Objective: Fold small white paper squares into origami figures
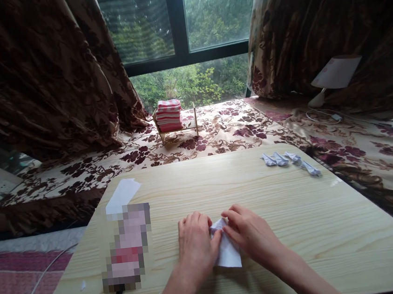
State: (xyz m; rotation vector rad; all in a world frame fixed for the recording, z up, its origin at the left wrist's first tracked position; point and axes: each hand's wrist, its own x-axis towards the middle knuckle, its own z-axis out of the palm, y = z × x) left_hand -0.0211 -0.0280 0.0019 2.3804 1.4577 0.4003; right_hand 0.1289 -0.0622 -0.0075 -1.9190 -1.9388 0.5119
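Observation:
A small white sheet of paper (pixel 229 252), partly folded at its far end, lies on the wooden table under both hands. My left hand (pixel 196 240) is closed on its left side, with the thumb pressed on the paper and the fingers curled. On the other side, my right hand (pixel 249 230) pinches the paper's upper right part between thumb and fingers. The fingers hide part of the fold. Several folded white paper pieces (pixel 281 159) stand in a slanting row at the table's far right corner.
White paper strips (pixel 122 194) lie at the table's (pixel 186 181) far left, beside a pixelated object (pixel 128 247) with a black cord. A paper scrap (pixel 83 285) is near the left edge. Beyond stand a rack of folded striped cloths (pixel 169 115) and a lamp (pixel 336 74).

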